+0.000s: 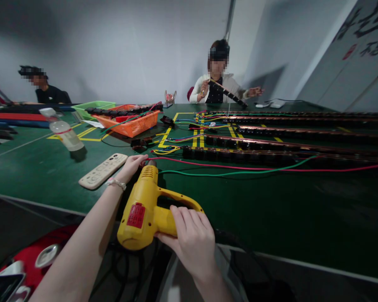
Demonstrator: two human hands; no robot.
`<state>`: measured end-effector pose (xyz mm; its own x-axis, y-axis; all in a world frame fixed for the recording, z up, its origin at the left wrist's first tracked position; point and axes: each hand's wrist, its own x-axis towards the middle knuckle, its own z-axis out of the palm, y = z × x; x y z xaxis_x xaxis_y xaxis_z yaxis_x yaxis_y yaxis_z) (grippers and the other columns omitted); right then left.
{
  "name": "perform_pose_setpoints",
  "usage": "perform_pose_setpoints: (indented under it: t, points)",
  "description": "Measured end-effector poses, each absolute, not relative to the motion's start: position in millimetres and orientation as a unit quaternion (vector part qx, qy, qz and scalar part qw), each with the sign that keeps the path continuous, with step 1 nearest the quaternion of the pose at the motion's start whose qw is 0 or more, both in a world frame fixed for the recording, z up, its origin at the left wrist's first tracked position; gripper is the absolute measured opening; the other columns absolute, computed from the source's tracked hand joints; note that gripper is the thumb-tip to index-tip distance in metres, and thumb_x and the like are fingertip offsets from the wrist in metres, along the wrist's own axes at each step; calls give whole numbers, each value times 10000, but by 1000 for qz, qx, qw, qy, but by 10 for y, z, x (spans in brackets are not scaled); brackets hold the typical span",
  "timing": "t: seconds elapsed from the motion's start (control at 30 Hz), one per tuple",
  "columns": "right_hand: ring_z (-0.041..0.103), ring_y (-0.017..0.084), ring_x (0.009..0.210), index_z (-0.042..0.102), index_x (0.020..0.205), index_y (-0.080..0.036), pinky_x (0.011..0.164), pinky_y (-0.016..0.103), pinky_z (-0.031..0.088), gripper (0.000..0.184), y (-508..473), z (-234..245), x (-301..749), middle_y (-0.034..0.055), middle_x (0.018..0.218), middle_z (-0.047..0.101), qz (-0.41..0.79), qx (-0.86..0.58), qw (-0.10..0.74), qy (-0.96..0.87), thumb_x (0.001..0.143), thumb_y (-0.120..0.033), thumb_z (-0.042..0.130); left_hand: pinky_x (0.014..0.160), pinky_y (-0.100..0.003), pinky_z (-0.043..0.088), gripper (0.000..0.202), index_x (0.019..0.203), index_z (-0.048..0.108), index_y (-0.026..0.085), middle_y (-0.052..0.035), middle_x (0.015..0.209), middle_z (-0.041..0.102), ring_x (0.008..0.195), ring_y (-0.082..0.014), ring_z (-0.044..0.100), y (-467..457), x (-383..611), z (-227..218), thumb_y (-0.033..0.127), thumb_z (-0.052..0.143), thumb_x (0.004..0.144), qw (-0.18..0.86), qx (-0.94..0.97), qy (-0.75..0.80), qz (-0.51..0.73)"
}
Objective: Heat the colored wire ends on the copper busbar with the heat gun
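Observation:
My right hand (193,235) is wrapped round the handle of a yellow heat gun (145,188), whose nozzle points away from me over the table's near part. Just beyond that nozzle my left hand (134,164) is closed, its fingertips pinching the end of a red wire (227,165). A green wire (227,173) runs beside the red one, and its near end is hidden behind the heat gun. Both stretch right, along the nearest long dark strip (271,155). A pale remote control (103,170) lies under and left of my left wrist.
Several long copper-edged strips (302,133) with coloured leads lie across the green table (271,209). A plastic bottle (64,131), an orange basket (132,124) and a green basket (93,108) are at left. A co-worker (216,86) opposite holds a strip; another person (47,90) sits far left.

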<state>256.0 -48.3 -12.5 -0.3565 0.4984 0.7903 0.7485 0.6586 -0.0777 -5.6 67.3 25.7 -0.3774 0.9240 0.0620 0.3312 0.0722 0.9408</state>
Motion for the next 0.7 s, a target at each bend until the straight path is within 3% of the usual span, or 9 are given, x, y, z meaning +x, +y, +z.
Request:
perform_pose_setpoints:
  t: [0.43, 0.7]
  points:
    - [482, 81, 835, 593, 1046, -194, 819, 269, 315, 581, -473, -114, 2622, 3, 907, 579, -136, -373, 422, -815, 724, -666, 493, 507, -184, 248, 517, 600, 411, 126, 31, 533, 383, 497, -30, 310, 697, -147, 176, 608, 592, 644, 286, 487, 665, 489]
    - [493, 65, 845, 612, 1026, -184, 815, 246, 314, 525, -468, -67, 2823, 9, 906, 592, -135, -370, 426, -814, 784, -624, 459, 560, -187, 311, 484, 599, 457, 119, 7, 550, 447, 536, -53, 398, 686, -114, 210, 581, 597, 626, 291, 493, 656, 492]
